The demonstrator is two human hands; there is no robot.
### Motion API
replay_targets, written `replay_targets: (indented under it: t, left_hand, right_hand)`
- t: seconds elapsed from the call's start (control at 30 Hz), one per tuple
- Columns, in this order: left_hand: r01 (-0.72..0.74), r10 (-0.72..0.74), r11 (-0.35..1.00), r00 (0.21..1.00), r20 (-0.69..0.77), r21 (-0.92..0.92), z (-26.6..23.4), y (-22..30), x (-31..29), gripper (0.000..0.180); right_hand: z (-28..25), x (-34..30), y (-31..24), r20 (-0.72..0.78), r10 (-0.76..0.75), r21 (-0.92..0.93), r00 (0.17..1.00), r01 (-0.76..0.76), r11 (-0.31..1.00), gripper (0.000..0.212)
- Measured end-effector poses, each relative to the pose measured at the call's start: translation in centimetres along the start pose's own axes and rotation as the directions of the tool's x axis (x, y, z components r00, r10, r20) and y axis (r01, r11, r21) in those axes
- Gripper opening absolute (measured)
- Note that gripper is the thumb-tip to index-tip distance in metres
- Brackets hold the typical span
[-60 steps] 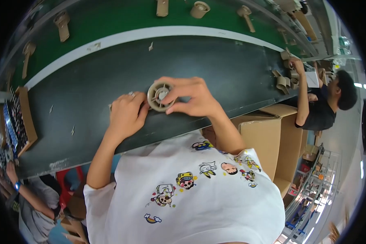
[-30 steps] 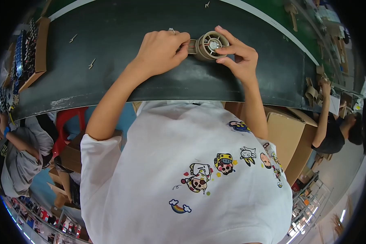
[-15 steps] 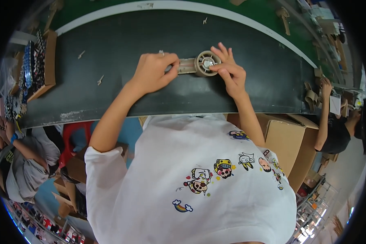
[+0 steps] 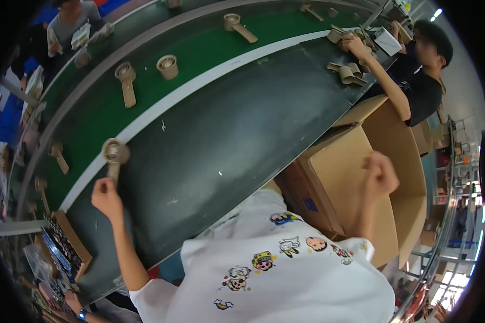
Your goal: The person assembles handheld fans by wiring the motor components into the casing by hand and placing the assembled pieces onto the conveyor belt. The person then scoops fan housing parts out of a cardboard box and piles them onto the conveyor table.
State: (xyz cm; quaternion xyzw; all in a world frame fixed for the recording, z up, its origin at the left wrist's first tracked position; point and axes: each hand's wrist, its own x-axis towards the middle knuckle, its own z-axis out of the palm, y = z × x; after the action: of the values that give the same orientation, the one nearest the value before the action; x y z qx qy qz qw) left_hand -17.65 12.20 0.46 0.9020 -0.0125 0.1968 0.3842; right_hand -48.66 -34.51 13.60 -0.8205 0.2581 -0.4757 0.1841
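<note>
My left hand (image 4: 107,198) is closed round the handle of a beige handheld fan body (image 4: 115,152). The fan's round head points away from me and overlaps the white strip (image 4: 161,110) between the dark work surface and the green belt. My right hand (image 4: 381,175) is off to the right, above the open cardboard box (image 4: 342,180). Its fingers are curled, slightly smeared by motion, and nothing shows in them.
On the green belt (image 4: 194,86) lie more beige fan parts (image 4: 127,85). A box of dark and blue small parts (image 4: 59,247) stands at the left end. To the right a co-worker's hand (image 4: 355,46) is among beige pieces. Small scraps lie on the dark surface (image 4: 226,129).
My left hand has carried the fan body from the middle of the surface to the left, up to the white strip. My right hand let go and moved over the box. The view has turned.
</note>
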Motion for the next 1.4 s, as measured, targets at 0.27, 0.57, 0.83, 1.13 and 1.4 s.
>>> replay_targets:
  t: [0.27,0.57,0.83,1.13,1.4]
  left_hand:
    - [0.383,-0.199,0.872,0.846,-0.495,0.304,7.0,-2.7,16.9,0.026]
    - [0.012,0.349,0.874,0.68,-0.644,0.486,10.2,-0.9,18.6,0.061]
    - [-0.736,0.679,0.671,0.659,0.324,0.09,17.2,14.4,15.7,0.061]
    - [-0.579,0.5,0.815,0.685,0.531,-0.021,19.4,15.0,16.3,0.057]
    - [-0.135,0.408,0.872,0.73,0.549,-0.47,8.7,19.5,9.5,0.05]
  right_hand:
    - [-13.5,-1.7,29.5,0.717,0.636,-0.324,0.285,-0.673,0.666,0.043]
    - [-5.4,-3.3,45.0,0.836,0.489,-0.313,0.248,-0.515,0.798,0.068]
    - [-4.2,-3.9,38.7,0.869,0.452,-0.192,0.202,-0.703,0.685,0.075]
    - [-17.3,5.6,24.1,0.599,0.49,-0.144,0.633,-0.517,0.844,0.097]
    - [-7.8,9.9,5.7,0.578,0.084,0.41,0.812,-0.378,0.83,0.094]
